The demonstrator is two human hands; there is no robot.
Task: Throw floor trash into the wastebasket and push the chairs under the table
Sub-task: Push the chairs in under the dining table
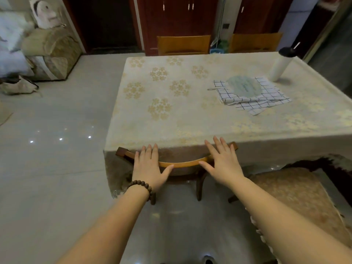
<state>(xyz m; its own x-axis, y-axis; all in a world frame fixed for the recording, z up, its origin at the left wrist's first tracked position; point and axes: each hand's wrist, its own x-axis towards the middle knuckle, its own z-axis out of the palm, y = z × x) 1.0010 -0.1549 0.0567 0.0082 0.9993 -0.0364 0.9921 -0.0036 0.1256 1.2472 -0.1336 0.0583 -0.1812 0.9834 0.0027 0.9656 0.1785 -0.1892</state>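
Both hands flat on the chair (181, 165) back, fingers straight, gripping nothing. Left hand (148, 164) with a bead bracelet (142, 186) at the wrist, right hand (222, 161) a bit further along the curved top rail. Chair tucked right in under the table (171, 115), back touching the tablecloth edge. Second chair (297, 202) off to the right, cushioned seat clear of the table. Checked cloth (266, 99) and white bottle (281, 66) further back on the table, two more chairs (183, 44) along the far side.

- Left hand (147, 166) lies flat, fingers straight, thumb spread, beaded bracelet (142, 187) at the wrist
- Right hand (222, 161) flat too, fingers splayed, forearm bare
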